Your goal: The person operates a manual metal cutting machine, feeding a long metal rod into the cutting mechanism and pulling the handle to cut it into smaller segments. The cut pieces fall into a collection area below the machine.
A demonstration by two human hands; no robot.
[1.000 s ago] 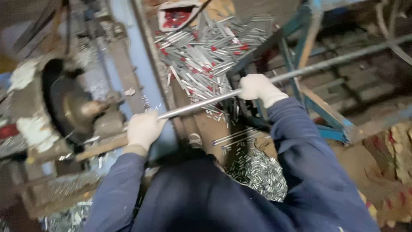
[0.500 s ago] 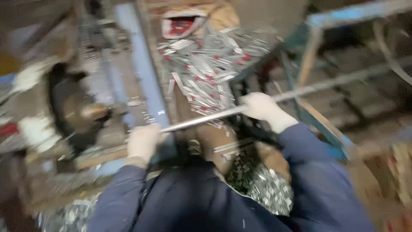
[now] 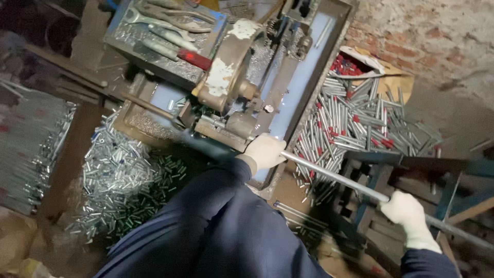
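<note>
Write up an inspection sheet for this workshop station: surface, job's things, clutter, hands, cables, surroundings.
Surface: blue metal machine bed, worn and dusted with filings.
Job's things: long metal rod held across the frame, one end at the cutting machine.
Clutter: heap of short cut pieces on the left; pile of longer tubes, some red-tipped, on the right; hand tools in a tray at the top.
Hands: left hand, white-gloved, grips the rod near the machine; right hand, white-gloved, grips it further out.
Cables: nothing seen.
Surroundings: brick wall at upper right; blue metal frame beneath the rod.
</note>
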